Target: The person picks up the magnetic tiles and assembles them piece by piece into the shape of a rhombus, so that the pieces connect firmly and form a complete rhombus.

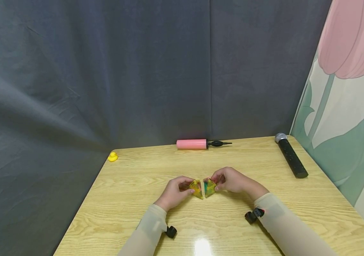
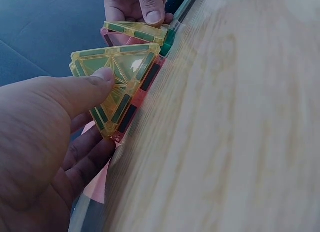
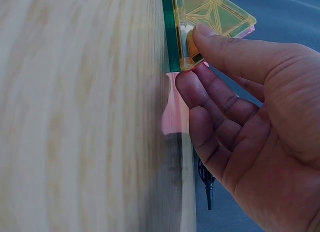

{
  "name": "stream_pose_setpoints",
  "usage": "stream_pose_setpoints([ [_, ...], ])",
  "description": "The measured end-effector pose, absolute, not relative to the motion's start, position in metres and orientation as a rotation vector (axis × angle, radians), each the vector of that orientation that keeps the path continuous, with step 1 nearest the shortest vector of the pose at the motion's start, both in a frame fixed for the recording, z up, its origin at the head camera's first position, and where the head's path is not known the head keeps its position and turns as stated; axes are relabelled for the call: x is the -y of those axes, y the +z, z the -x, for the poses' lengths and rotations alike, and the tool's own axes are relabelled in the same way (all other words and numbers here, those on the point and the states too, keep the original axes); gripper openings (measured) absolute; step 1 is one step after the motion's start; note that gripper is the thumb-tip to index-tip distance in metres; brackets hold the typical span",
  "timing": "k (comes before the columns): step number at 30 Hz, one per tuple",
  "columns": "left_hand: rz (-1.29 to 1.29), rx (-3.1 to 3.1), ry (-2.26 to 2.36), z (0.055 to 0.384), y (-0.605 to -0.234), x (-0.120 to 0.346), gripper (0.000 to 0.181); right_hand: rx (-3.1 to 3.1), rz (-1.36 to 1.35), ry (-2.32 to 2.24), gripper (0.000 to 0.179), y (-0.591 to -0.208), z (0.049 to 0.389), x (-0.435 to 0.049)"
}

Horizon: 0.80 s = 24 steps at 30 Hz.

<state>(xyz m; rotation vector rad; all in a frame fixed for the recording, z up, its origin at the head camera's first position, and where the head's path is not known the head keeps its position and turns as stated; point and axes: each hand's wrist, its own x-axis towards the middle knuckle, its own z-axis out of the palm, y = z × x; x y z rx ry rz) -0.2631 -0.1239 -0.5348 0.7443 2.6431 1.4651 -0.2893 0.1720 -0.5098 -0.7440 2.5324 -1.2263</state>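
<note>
Above the middle of the table, my left hand pinches a cluster of translucent triangular magnetic tiles, yellow on the near face with a red one along its edge. Its thumb lies on the yellow face and the fingers are behind. Facing it, my right hand holds a second cluster of magnetic tiles, yellow with green and pink sides, between thumb and curled fingers. In the head view a narrow gap shows between the two clusters.
Along the back edge lies a pink hand pump with a black nozzle. A small yellow rubber duck sits at the back left corner, and a black microphone lies at the right. Behind the wooden table hangs a dark curtain.
</note>
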Motion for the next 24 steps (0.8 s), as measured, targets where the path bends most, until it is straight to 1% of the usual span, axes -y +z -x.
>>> stream_pose_setpoints([
  [24, -0.765, -2.646, 1.459, 0.263, -0.5371, 0.1203, 0.03, -2.511, 0.783, -1.231, 0.026, -0.5101, 0.2874, -0.1686],
])
